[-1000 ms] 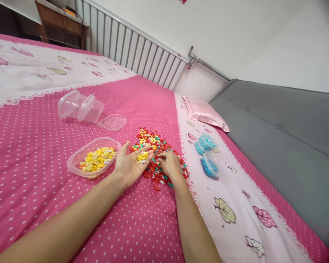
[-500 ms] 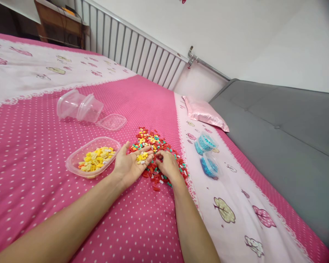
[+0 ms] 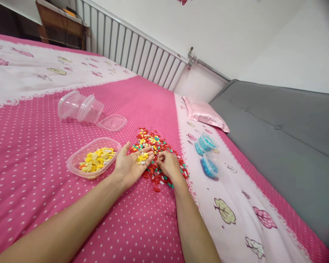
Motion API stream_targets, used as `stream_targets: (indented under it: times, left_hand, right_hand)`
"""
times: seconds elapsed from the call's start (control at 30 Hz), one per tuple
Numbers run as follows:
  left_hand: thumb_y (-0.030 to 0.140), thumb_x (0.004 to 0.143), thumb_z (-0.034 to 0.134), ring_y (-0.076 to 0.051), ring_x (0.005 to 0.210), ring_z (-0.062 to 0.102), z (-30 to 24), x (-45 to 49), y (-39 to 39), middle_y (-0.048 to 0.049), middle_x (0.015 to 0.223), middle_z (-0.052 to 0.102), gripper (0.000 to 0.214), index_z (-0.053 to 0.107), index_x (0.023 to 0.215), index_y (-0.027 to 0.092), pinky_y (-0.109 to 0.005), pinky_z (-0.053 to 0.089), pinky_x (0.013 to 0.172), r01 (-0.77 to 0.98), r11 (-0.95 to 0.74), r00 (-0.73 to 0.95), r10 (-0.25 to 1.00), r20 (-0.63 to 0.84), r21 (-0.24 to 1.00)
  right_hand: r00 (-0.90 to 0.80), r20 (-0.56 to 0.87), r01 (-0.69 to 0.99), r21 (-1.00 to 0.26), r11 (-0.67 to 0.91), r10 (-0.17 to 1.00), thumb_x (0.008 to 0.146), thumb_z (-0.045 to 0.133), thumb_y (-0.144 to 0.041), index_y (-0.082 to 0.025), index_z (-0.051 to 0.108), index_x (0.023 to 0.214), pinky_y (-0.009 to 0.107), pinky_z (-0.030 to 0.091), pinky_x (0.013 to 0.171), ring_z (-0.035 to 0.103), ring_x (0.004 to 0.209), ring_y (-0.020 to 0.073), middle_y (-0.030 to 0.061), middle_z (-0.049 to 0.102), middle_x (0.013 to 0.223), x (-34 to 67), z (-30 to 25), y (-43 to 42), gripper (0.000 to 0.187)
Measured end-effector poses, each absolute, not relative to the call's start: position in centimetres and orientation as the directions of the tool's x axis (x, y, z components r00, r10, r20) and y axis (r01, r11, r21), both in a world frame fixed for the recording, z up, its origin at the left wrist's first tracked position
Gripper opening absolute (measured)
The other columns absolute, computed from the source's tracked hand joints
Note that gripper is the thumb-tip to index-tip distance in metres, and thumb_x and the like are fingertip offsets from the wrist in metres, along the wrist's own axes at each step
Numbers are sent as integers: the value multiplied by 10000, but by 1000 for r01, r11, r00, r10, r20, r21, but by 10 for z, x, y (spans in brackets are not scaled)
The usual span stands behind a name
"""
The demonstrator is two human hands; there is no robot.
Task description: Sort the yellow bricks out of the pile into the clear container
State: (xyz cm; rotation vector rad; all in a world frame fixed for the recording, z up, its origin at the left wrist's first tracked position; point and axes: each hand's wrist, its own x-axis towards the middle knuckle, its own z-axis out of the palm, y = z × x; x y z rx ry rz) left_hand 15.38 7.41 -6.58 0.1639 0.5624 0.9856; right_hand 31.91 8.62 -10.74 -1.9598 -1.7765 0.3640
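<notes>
My left hand (image 3: pixel 128 164) lies palm up with its fingers stretched out, carrying a small heap of yellow toy bricks (image 3: pixel 142 158) with a few pale ones. Just right of it, my right hand (image 3: pixel 168 164) is over a pile of mixed toy bricks (image 3: pixel 157 175), mostly red with some yellow, green and white. Its thumb and fingertips are pinched together; whatever is between them is too small to make out. Left of my left hand, a clear plastic tub (image 3: pixel 74 160) contains yellow bricks (image 3: pixel 97 159) and a few orange and white ones.
Two clear containers (image 3: pixel 82 106) lie on their side beyond the tub, near a clear lid (image 3: pixel 113 122). Tubs of blue bricks (image 3: pixel 209 166) and turquoise bricks (image 3: pixel 205 143) stand to the right. A pink pillow (image 3: pixel 205 114) rests by the grey headboard (image 3: pixel 276 146). Everything lies on a pink dotted bedsheet (image 3: pixel 142 223).
My right hand has shifted very slightly, its fingertips still pinched over the pile. The left hand stays palm up with the yellow bricks.
</notes>
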Motion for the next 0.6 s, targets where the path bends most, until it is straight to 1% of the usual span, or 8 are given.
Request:
stream_targets:
  times: [0.1, 0.2, 0.27, 0.33, 0.4, 0.47, 0.6]
  left_hand:
    - [451, 918, 274, -184, 753, 608, -65, 154, 74, -162, 848, 583, 626, 464, 1238, -52, -244, 558, 661, -742, 555, 428, 823, -373, 375]
    - [447, 919, 271, -183, 742, 604, -66, 154, 73, -149, 833, 573, 625, 456, 1245, -54, -251, 560, 663, -745, 556, 429, 823, -373, 370]
    - [454, 918, 268, -186, 744, 604, -67, 154, 74, -153, 838, 571, 637, 449, 1247, -61, -259, 561, 672, -747, 556, 428, 822, -376, 365]
    - [462, 916, 270, -192, 751, 606, -69, 154, 75, -159, 842, 571, 649, 448, 1246, -67, -269, 563, 686, -748, 558, 432, 821, -374, 360]
    - [468, 913, 275, -197, 761, 608, -70, 154, 76, -167, 852, 574, 655, 450, 1243, -70, -282, 563, 705, -749, 562, 440, 819, -369, 353]
    - [475, 913, 273, -201, 771, 609, -72, 154, 77, -180, 873, 582, 658, 451, 1241, -68, -289, 562, 714, -746, 567, 451, 816, -362, 349]
    - [509, 911, 273, -195, 762, 604, -74, 155, 77, -181, 891, 590, 678, 452, 1244, -54, -290, 557, 727, -724, 595, 495, 801, -337, 351]
  right_hand:
    - [166, 134, 824, -563, -63, 977, 723, 629, -138, -157, 653, 881, 262, 457, 708, 625, 710, 151, 24, 692, 772, 322, -108, 87, 161]
    - [220, 223, 792, -609, -40, 950, 736, 611, -165, -158, 655, 892, 281, 470, 715, 620, 690, 157, 32, 689, 783, 325, -104, 87, 163]
    - [260, 308, 743, -669, 14, 915, 753, 584, -192, -163, 660, 894, 287, 480, 716, 617, 685, 157, 38, 690, 808, 326, -98, 86, 162]
    - [280, 377, 666, -739, 104, 883, 769, 567, -229, -163, 665, 906, 286, 489, 724, 618, 700, 157, 41, 691, 825, 324, -88, 84, 181]
    - [270, 428, 578, -789, 210, 862, 783, 564, -261, -157, 668, 930, 283, 493, 740, 623, 740, 157, 46, 695, 850, 320, -78, 79, 208]
    - [236, 460, 500, -813, 300, 856, 791, 574, -279, -158, 671, 947, 279, 494, 752, 624, 773, 153, 47, 698, 882, 313, -67, 72, 220]
    - [128, 475, 398, -829, 394, 871, 797, 610, -287, -188, 684, 983, 273, 500, 743, 627, 783, 144, 34, 705, 915, 299, -52, 59, 224]
